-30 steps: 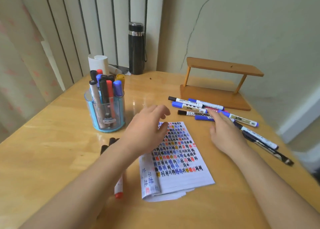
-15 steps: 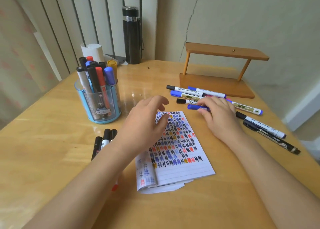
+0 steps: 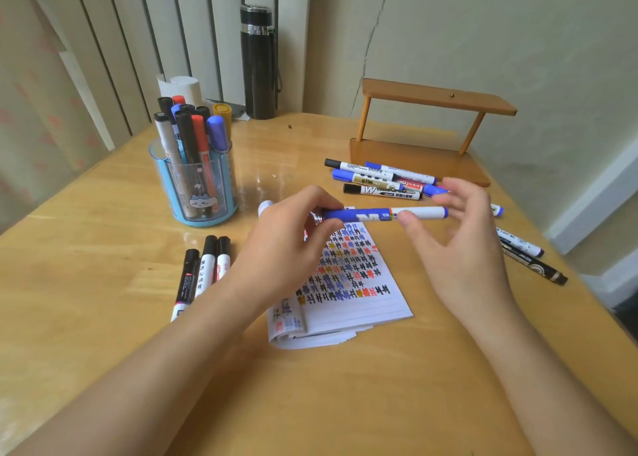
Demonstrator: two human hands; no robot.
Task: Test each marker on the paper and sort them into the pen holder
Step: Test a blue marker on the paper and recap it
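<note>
I hold a blue-and-white marker (image 3: 383, 213) level above the paper (image 3: 348, 283), which is covered in rows of coloured test marks. My left hand (image 3: 286, 245) grips its blue cap end. My right hand (image 3: 459, 248) pinches the white barrel between thumb and fingers. The clear blue pen holder (image 3: 196, 182) stands at the left with several markers upright in it. More markers (image 3: 379, 179) lie in a loose pile behind my hands.
Three black-capped markers (image 3: 203, 272) lie left of the paper, partly under my left forearm. Two more markers (image 3: 528, 255) lie at the right edge of the table. A wooden stand (image 3: 424, 138), a black flask (image 3: 258, 62) and a white roll (image 3: 183, 89) sit at the back.
My right hand picked a blue marker from the pile and lifted it over the paper. My left hand rose from the paper and took hold of its cap end.
</note>
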